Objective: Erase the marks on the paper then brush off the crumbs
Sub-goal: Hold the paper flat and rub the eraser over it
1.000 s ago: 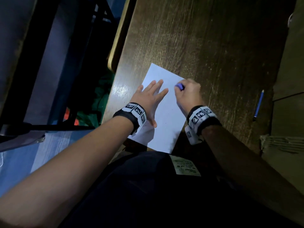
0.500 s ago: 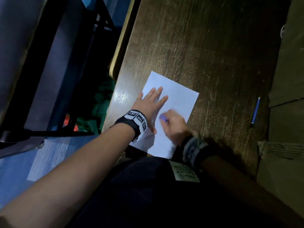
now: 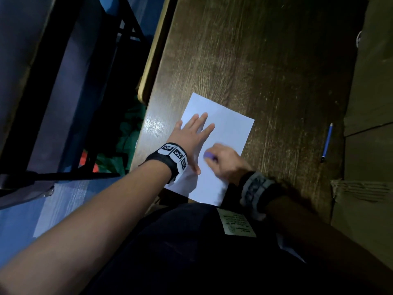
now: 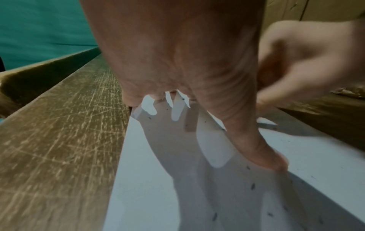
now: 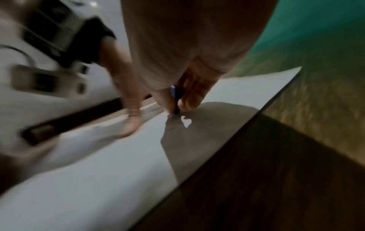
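A white sheet of paper (image 3: 229, 133) lies on the dark wooden desk (image 3: 265, 60) near its front edge. My left hand (image 3: 191, 135) lies flat on the sheet's left side, fingers straight and spread, pressing it down. My right hand (image 3: 221, 160) pinches a small purple eraser (image 3: 209, 155) against the paper just right of the left thumb; the hand is motion-blurred. In the right wrist view the eraser (image 5: 174, 93) shows between thumb and fingers, its tip on the paper (image 5: 110, 164). Small dark crumbs (image 4: 252, 186) dot the paper (image 4: 150, 195) in the left wrist view.
A blue pen (image 3: 327, 142) lies on the desk to the right of the paper. Cardboard (image 3: 370, 124) borders the desk's right side. The desk's left edge (image 3: 153, 60) drops to a dark chair frame and green cloth (image 3: 127, 137).
My right hand with the eraser has come from the sheet's far right part down to its near middle, beside the left thumb. The left hand still presses the paper.
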